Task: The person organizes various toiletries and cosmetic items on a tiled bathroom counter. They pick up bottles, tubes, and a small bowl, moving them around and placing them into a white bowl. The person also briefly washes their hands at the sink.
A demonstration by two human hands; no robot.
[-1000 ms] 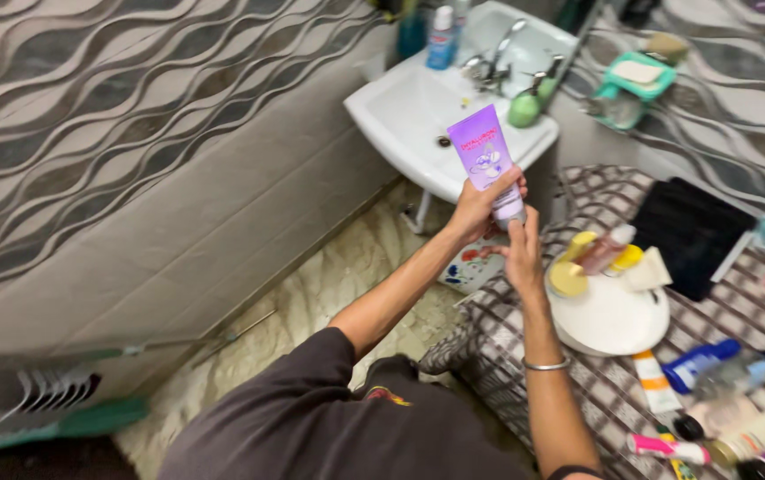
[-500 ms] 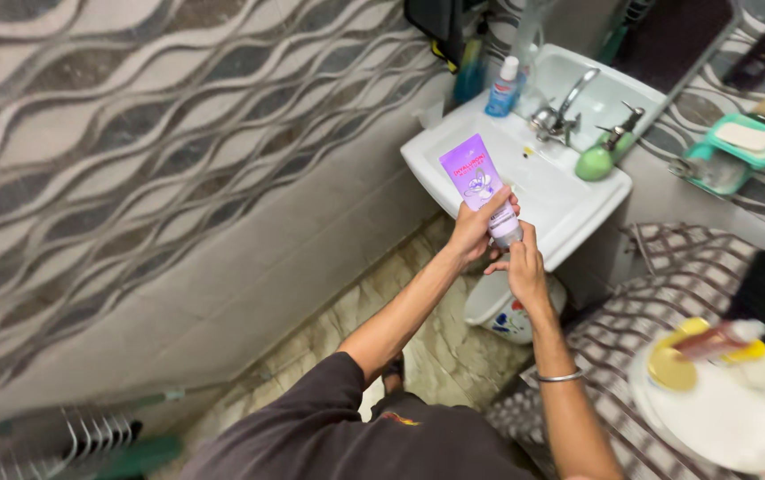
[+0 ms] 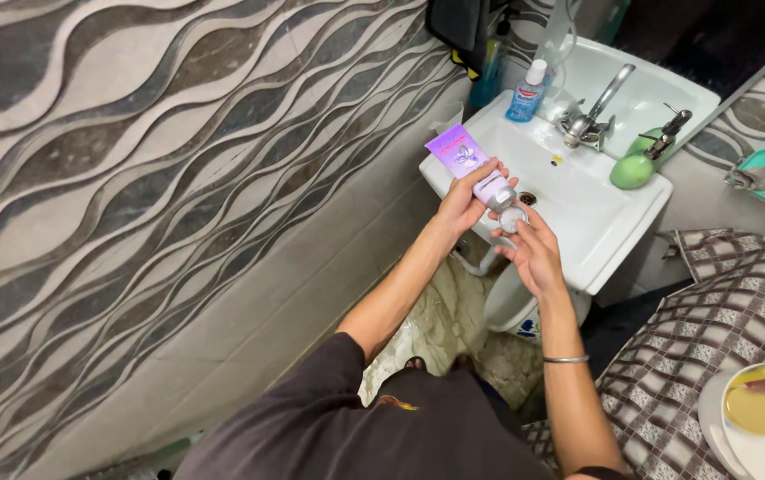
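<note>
Purple tube (image 3: pixel 460 151) lies tilted over the near edge of the white sink (image 3: pixel 578 204), the left hand (image 3: pixel 460 200) clamped around its lower end. Just beside it, the right hand (image 3: pixel 533 249) pinches the small silvery cap (image 3: pixel 512 218) in its fingertips.

Left hand (image 3: pixel 460 197) grips purple tube (image 3: pixel 467 160), nozzle end tilted down toward right hand (image 3: pixel 533 249). Right fingers pinch the small cap (image 3: pixel 512 218), just off the tube's end. Both over white basin (image 3: pixel 578 213). Tap (image 3: pixel 597 116), blue bottle (image 3: pixel 524 91), green dispenser (image 3: pixel 638 164) on basin rim. Checked cloth (image 3: pixel 711 338) at right.
</note>
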